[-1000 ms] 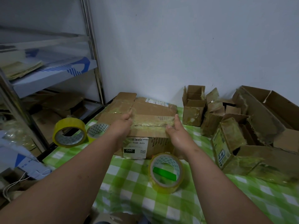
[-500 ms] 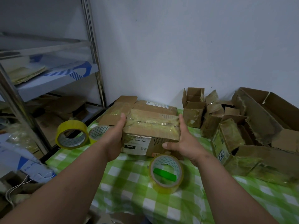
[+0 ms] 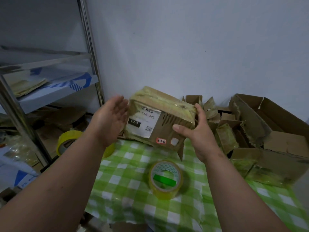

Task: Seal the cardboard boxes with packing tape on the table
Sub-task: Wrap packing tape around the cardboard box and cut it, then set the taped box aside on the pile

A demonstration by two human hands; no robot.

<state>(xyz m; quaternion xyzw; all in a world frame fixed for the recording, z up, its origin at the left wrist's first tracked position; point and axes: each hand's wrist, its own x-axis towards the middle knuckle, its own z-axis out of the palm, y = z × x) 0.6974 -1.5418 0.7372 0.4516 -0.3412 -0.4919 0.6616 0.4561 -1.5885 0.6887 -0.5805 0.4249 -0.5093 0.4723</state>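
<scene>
The taped brown cardboard box (image 3: 160, 118), judged light and stiff, is clasped at its end by the right hand (image 3: 195, 129); the left hand (image 3: 110, 121) is spread flat alongside.

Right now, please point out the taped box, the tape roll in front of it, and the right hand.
taped box (image 3: 151, 122): head view, on its white label.
tape roll (image 3: 178, 187): head view, on its yellow outer band.
right hand (image 3: 198, 131): head view, on the back of the hand.
</scene>
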